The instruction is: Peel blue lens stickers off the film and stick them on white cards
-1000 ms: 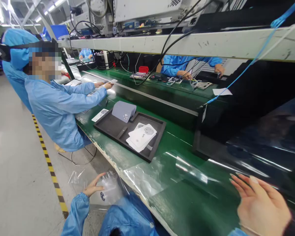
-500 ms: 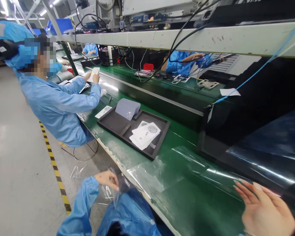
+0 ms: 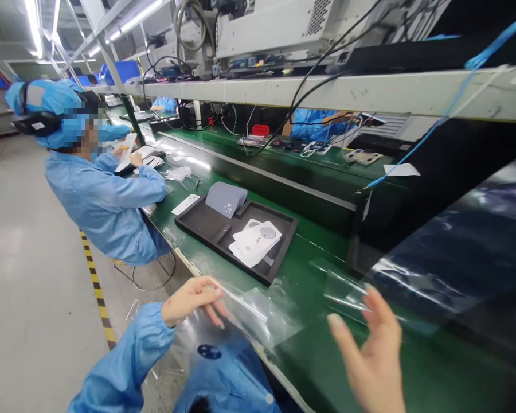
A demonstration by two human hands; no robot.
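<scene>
Green and glossy, the long surface runs down a factory line under a white shelf loaded with grey equipment and black cables. At its near edge the person's left hand pinches a clear plastic bag by its top edge, fingers closed on the film; the bag drapes from the surface edge down over the blue-sleeved lap, and a dark round print shows through it lower down. The right hand is raised over the surface to the right, palm open and fingers spread, holding nothing; it hovers just in front of a second sheet of clear film that lies flat on the green top, and whether it touches that film cannot be told. Beyond the bag, a black tray sits on the surface with a stack of white socket plates in its right compartment and a fan of grey plates leaning on its far rim. One more white plate lies just left of the tray. Farther left, a co-worker in a blue coat sits at the same surface, hands on papers. Across the line, another blue sleeve shows under the shelf.
</scene>
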